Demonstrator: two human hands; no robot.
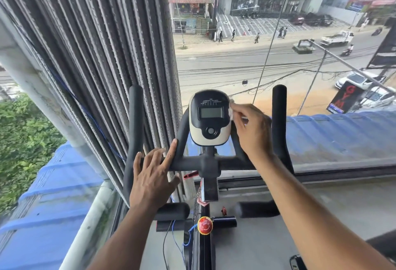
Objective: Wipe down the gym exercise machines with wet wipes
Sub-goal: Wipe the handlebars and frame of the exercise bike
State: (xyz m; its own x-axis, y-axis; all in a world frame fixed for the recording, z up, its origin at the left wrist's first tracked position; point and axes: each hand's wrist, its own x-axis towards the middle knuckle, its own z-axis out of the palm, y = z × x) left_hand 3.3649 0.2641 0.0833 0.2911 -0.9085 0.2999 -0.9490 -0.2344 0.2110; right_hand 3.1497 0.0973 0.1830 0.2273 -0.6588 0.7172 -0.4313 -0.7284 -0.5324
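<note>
Facing a street-view window (278, 55): right hand (252, 128) fingers pinching wipe (231, 113) against console (211, 117), left hand (153, 175) fingers flat on handlebar (188, 163).

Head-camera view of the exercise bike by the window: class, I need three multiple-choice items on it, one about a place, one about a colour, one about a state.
1. Where is the white wet wipe pressed?
A. on the right edge of the black-and-cream oval display console
B. on the round red knob
C. on the grey vertical blinds

2. What colour is the round knob low on the bike frame?
A. blue
B. red
C. green

3. What is the left hand doing?
A. holding a spray bottle
B. hanging away from the bike
C. resting with straight fingers on the black foam handlebar

Answers: 1 A, the right hand pinches the wipe against the console's side. 2 B, the knob is red with a yellow rim. 3 C, its fingers lie flat over the crossbar.
</note>
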